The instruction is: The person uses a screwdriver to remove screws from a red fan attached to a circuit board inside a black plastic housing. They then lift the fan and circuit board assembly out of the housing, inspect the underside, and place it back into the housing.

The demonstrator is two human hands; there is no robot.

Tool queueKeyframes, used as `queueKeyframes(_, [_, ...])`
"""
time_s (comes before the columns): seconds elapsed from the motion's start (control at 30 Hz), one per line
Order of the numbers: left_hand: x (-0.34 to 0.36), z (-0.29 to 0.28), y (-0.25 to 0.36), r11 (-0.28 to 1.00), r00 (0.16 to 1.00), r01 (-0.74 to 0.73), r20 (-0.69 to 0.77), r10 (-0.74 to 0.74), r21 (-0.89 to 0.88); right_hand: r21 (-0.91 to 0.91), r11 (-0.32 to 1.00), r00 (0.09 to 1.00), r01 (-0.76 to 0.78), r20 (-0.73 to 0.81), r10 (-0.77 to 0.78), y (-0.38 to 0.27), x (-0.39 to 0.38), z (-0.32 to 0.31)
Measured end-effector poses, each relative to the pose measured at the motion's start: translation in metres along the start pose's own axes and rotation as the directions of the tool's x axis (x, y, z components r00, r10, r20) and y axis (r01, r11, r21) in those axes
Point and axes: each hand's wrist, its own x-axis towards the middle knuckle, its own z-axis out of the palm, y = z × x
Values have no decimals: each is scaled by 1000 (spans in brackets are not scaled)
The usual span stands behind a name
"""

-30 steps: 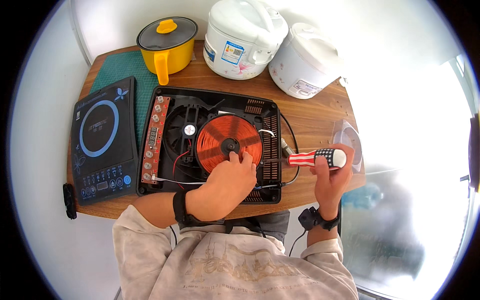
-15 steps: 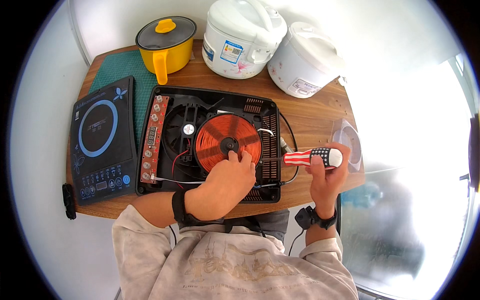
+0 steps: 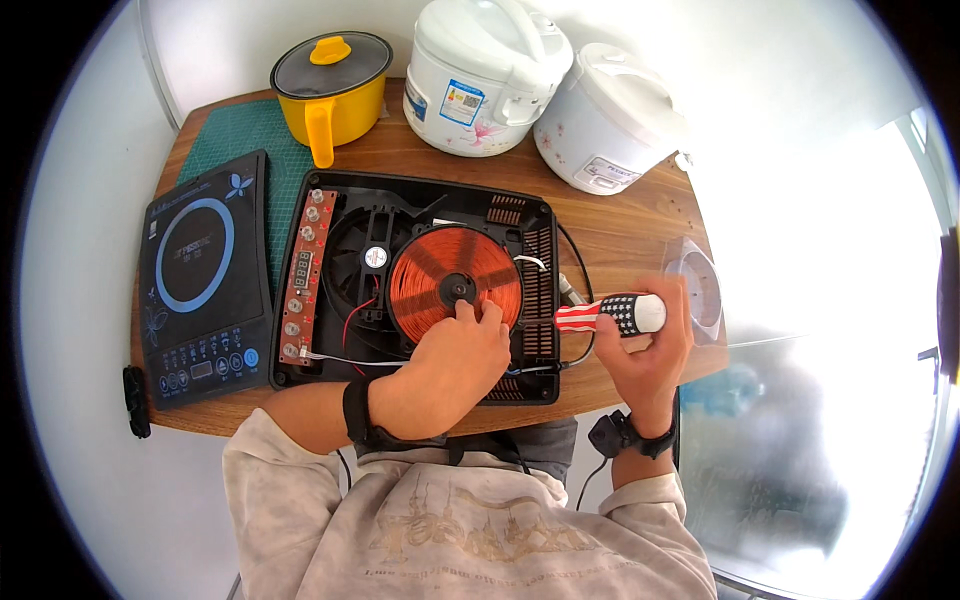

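Note:
My left hand (image 3: pixel 445 370) has bent fingers pressed on the copper coil (image 3: pixel 430 273) near its dark centre; its thumb is hidden. The coil lies in an opened black cooker housing (image 3: pixel 380 187) beside a fan (image 3: pixel 350 235). A red circuit board (image 3: pixel 308 280) with buttons runs down the housing's left side, with thin wires from its lower end. My right hand (image 3: pixel 655 350) grips a screwdriver (image 3: pixel 625 314) with a stars-and-stripes handle, held horizontally with its shaft toward the coil's right edge. Its tip is too small to make out.
A black cooker top panel (image 3: pixel 200 290) lies left, partly on a green mat (image 3: pixel 230 135). A yellow pot (image 3: pixel 330 105) and two white rice cookers (image 3: pixel 480 90) (image 3: pixel 605 120) stand behind. A clear plastic piece (image 3: pixel 698 270) is at right, a black object (image 3: pixel 137 400) at left.
The screwdriver and my right hand have moved left, nearer the coil, with the thumb shifting left along the handle. My left hand stays nearly still on the coil.

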Motion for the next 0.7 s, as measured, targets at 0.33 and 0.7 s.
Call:
queueKeyframes(0.33, [0, 2, -1, 999, 1000, -13, -22, 12, -34, 341, 928, 987, 151, 6, -163, -6, 10, 14])
queueKeyframes(0.7, [-1, 3, -2, 999, 997, -41, -65, 41, 4, 455, 886, 996, 89, -66, -66, -15, 12, 14])
